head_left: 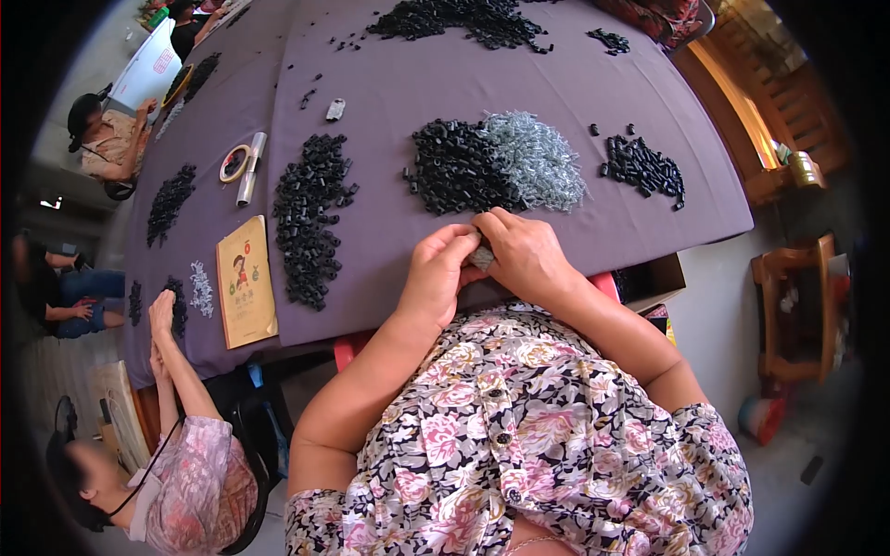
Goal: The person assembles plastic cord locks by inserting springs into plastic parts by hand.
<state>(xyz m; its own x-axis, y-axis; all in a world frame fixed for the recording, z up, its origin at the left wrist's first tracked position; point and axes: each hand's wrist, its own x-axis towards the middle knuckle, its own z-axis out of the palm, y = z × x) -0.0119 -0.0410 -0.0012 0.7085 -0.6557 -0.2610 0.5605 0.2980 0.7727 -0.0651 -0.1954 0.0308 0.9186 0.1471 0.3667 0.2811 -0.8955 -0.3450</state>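
My left hand (443,267) and my right hand (525,252) meet at the table's near edge, fingers closed and pressed together. A small greyish piece (480,258) shows between them; what it is I cannot make out, and the fingers hide anything smaller. Just beyond my hands lies a heap of small black plastic parts (456,171), touching a heap of small clear plastic parts (540,159) on its right. Another pile of black parts (313,227) stretches out to the left of my left hand. A smaller black pile (647,170) sits on the right.
On the purple-grey tablecloth (389,83) lie a yellow booklet (247,285), a tape roll (235,164), a silvery roll (251,171) and a small grey piece (336,110). More black parts (464,18) spread at the far side. Other people sit along the left, one with hands (167,324) at the table.
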